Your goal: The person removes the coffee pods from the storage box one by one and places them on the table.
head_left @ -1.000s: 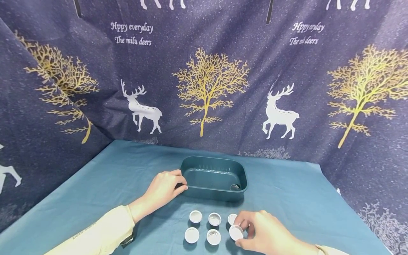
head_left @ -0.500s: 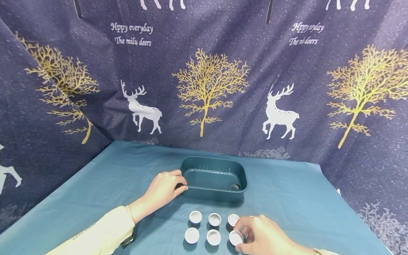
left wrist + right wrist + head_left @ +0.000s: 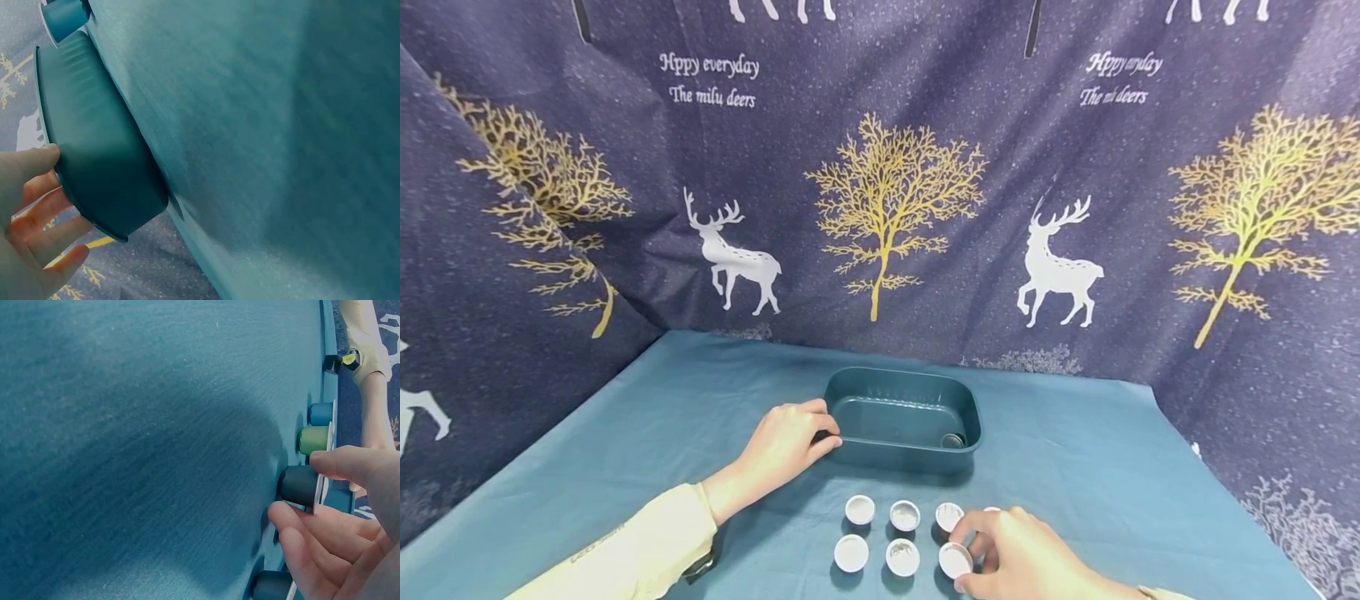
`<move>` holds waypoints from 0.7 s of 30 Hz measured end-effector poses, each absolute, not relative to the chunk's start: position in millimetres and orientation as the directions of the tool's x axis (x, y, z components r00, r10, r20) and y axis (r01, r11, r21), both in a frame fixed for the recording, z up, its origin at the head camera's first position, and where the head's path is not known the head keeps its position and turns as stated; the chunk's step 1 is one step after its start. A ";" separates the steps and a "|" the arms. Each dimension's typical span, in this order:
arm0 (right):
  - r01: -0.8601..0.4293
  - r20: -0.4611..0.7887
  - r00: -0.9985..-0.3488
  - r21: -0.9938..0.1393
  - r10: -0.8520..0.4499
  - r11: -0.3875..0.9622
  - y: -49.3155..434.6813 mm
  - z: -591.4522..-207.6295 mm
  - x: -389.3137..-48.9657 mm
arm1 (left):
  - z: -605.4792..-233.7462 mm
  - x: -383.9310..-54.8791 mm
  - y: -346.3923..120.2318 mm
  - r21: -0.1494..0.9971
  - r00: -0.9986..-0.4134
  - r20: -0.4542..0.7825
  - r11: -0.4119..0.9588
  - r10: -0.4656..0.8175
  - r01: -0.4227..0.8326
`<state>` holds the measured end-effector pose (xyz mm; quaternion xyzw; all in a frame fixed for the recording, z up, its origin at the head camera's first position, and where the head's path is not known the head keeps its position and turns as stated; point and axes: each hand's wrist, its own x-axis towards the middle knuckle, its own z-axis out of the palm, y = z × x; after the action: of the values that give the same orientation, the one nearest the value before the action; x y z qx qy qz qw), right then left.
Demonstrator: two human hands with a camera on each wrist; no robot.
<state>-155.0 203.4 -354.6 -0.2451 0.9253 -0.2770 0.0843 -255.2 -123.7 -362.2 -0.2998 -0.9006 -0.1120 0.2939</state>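
My left hand (image 3: 786, 437) holds the left rim of a dark teal bin (image 3: 895, 457), thumb on the near side and fingers over the edge. In the left wrist view the bin (image 3: 100, 131) shows its outer wall. My right hand (image 3: 1026, 554) pinches a dark coffee capsule (image 3: 956, 561) by its lid's edge, at the right end of the front row. In the right wrist view this capsule (image 3: 299, 486) stands on the cloth, lid up. Beside it in the front row are two more capsules, a middle one (image 3: 902, 557) and a left one (image 3: 852, 553).
Behind runs a second row of capsules (image 3: 905, 516); its rightmost capsule (image 3: 992, 508) is mostly hidden by my right hand. A small round object (image 3: 953, 442) lies in the bin's near right corner. A teal cloth (image 3: 1075, 467) covers the table, with a patterned curtain (image 3: 940, 250) behind.
My right hand has lowered the capsule slightly toward me onto the cloth, uncovering more of the back row, then stays still. My left hand has not moved.
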 end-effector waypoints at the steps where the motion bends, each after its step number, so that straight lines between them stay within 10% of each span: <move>1: -0.410 -0.016 -0.865 -0.552 -0.501 0.726 203.5 -354.8 -154.8 | -362.1 -255.2 -123.7 0.027 -0.647 0.598 0.794 0.474 0.607; 21: -0.416 -0.015 -0.849 -0.600 -0.529 0.683 207.7 -357.1 -153.3 | -362.6 -254.6 -123.8 0.029 -0.652 0.592 0.797 0.473 0.603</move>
<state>-153.3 207.7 -357.1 -0.2588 0.9127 -0.3022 0.0937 -254.6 -123.8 -362.6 -0.2982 -0.9020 -0.1123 0.2913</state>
